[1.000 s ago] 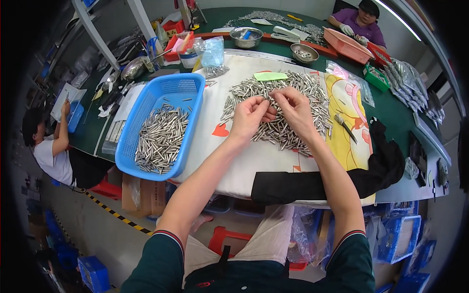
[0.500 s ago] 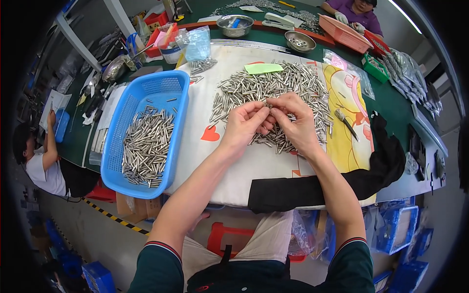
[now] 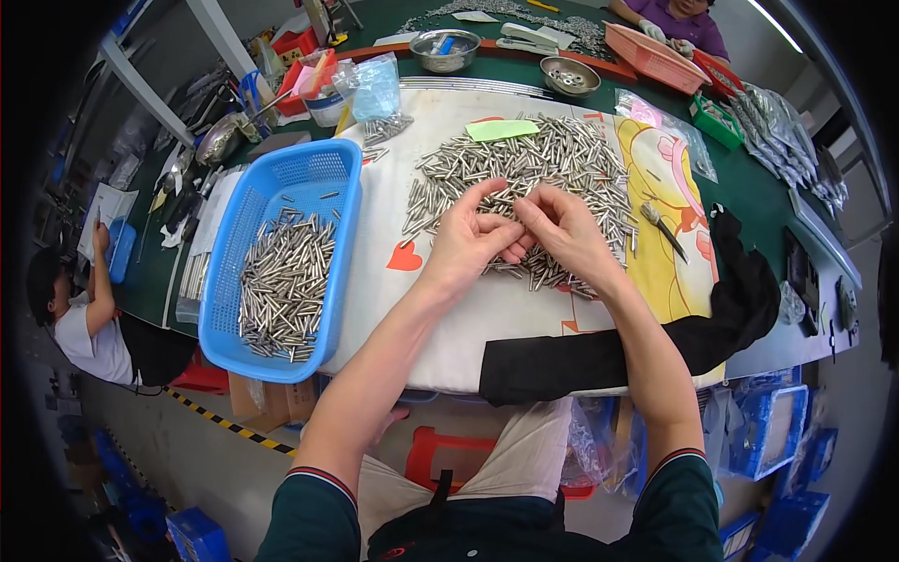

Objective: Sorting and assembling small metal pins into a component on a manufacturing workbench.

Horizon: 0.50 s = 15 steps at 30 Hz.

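**Working Close Over a Heap of Metal Pins [image 3: 581,169]**

Reaching in from seven o'clock, the left hand [image 3: 465,236] is hovering over the near part of the heap. Its index finger is stretching up and away from the thumb, while the other fingers are curling in. Coming in from five o'clock, the right hand [image 3: 573,239] is meeting it there, thumb and index finger bending toward each other. Both sets of fingers are crowding so closely that I cannot tell whether either is pinching a pin.

Taking the hands as the centre of the dial, the heap is spreading widest toward twelve and one o'clock, with a green slip [image 3: 502,130] lying on it at twelve. At nine o'clock, well apart from the heap, a blue basket [image 3: 351,192] is holding more loose pins [image 3: 286,281]. Underneath the heap, a printed white and yellow sheet [image 3: 379,220] is covering the surface.

At three o'clock, a dark-handled tool [image 3: 669,239] is lying just beside the heap. Black cloth [image 3: 552,367] is stretching from six round toward four o'clock, passing by the right forearm. Farther out, a steel bowl [image 3: 457,64] is sitting at eleven, a smaller bowl [image 3: 573,91] between twelve and one. At one o'clock, a co-worker in a purple top [image 3: 702,39] is sitting behind a salmon-coloured basket [image 3: 655,61]; another in a white top [image 3: 86,345] is sitting between eight and nine.
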{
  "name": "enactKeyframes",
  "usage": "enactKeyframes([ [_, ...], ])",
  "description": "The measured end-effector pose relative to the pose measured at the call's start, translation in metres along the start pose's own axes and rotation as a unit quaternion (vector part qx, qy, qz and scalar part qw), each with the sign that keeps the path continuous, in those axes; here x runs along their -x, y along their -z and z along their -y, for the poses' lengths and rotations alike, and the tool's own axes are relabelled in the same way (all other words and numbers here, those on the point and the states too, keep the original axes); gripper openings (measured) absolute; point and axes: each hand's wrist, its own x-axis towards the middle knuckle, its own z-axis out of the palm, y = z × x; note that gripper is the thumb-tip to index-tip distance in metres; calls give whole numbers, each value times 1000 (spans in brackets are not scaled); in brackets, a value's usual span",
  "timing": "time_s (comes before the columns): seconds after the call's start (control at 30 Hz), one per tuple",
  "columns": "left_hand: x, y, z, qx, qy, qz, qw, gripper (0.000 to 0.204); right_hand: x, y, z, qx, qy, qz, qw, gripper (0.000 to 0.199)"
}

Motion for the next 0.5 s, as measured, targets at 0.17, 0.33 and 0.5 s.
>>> enactKeyframes([
  [0.17, 3, 6, -5, 23, 18, 114, 993, 53, 5, 6, 14, 204, 62, 48, 976, 31],
  [0.33, 2, 3, -6, 106, 24, 116, 987, 51, 7, 2, 7, -131, -29, 70, 988, 37],
  [0.5, -1, 4, 2, -161, -277, 36, 947, 36, 8, -8, -14, -529, -189, 161, 812, 40],
])
